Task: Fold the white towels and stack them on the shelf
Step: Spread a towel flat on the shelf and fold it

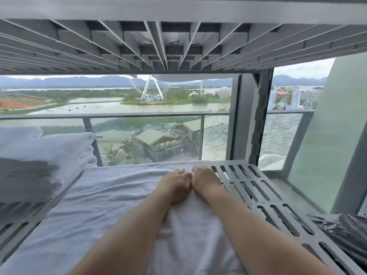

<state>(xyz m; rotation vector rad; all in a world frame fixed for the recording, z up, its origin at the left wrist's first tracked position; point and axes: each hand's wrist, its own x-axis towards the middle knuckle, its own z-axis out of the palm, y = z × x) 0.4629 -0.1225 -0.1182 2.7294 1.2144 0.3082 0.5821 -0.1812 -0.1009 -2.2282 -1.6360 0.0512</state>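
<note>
A white towel (111,197) lies spread across the slatted grey shelf (258,187), and both bare arms reach to its far edge. The left hand (174,185) rests flat on the cloth, fingers (179,172) straight and close together, apparently pressing the fabric smooth against the slats. The right hand (205,180) touches it side by side, with its fingers bent down at the towel's far hem; whether they pinch the cloth cannot be told. To the left, a stack of folded towels (51,147) sits on the same shelf, likely kept aside to leave folding room. An upper shelf (178,46) hangs overhead. Beyond, a window (158,120) looks out on a Ferris wheel (150,88).
</note>
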